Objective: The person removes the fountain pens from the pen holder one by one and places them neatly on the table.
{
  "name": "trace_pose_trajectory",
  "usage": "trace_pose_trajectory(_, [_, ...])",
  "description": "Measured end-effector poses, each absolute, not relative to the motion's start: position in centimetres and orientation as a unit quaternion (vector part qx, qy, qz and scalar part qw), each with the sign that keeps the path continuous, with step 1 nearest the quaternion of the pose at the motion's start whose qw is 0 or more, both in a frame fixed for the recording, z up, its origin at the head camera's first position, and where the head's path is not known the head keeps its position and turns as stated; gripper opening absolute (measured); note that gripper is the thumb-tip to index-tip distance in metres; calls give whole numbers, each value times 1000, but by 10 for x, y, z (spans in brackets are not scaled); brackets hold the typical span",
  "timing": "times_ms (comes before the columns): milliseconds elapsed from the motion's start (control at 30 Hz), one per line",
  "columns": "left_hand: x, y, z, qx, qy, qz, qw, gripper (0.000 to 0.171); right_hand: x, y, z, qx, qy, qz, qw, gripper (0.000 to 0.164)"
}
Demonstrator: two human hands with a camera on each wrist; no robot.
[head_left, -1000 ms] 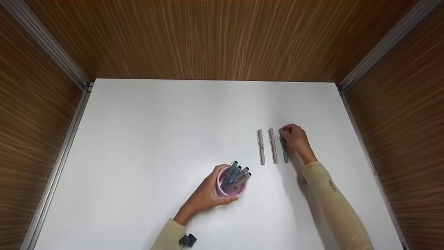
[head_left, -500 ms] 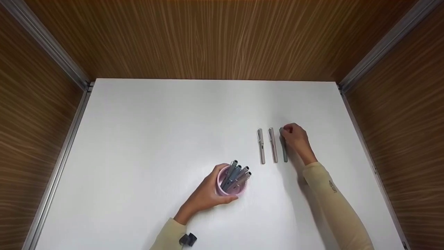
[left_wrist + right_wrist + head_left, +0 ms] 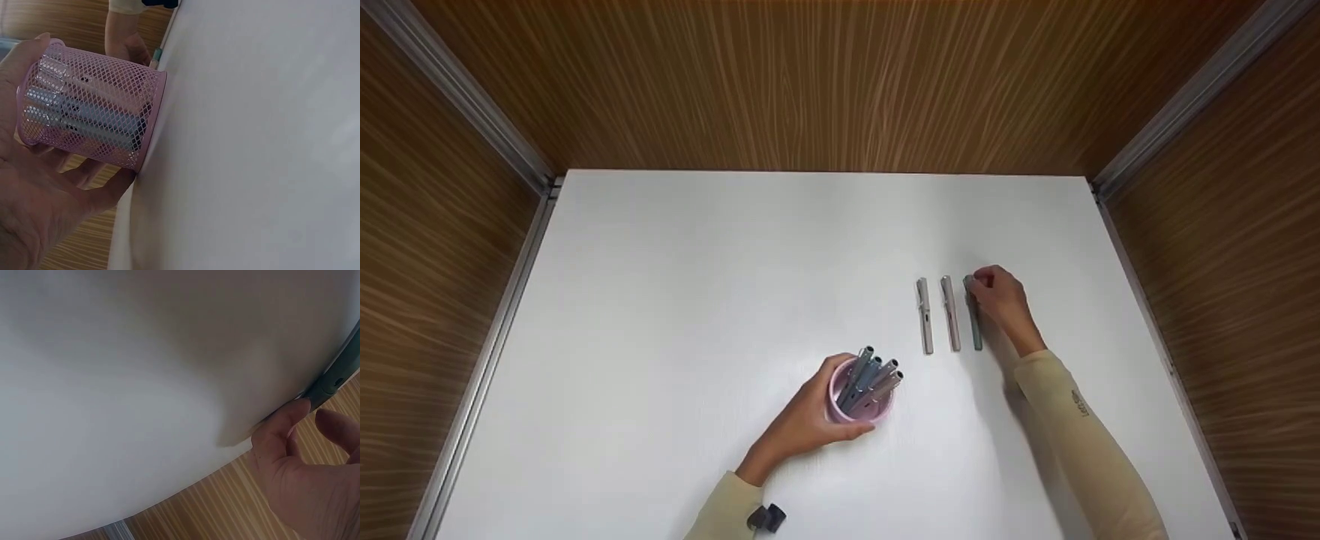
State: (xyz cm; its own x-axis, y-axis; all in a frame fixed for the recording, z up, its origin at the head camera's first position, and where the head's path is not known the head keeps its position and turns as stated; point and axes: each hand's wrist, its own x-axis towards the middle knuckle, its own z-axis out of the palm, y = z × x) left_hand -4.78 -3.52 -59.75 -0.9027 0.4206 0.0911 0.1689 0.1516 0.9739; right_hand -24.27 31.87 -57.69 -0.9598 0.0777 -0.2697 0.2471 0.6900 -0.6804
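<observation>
White tabletop (image 3: 660, 300), pink mesh cup (image 3: 126, 79), green pen (image 3: 976, 331)

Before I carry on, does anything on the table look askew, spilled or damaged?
Nothing stands out. The slim grey pen, slim pinkish pen and slim green pen lie roughly parallel on the white tabletop; no spill or damage shows. The pink mesh cup, in the left hand, holds leaning pens.

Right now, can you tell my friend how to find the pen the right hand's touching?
On the white table, find the pink mesh cup; beyond it, towards the right, three pens lie side by side. Take the rightmost pen, with the right hand at its far end. It's green; its two neighbours are pale.
</observation>
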Motion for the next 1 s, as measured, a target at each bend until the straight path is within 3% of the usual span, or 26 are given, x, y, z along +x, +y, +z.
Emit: trace_pose_trajectory(1000, [-47,-35,-597,195,757,615,103,95,-213,313,-569,75,902,-424,48,45])
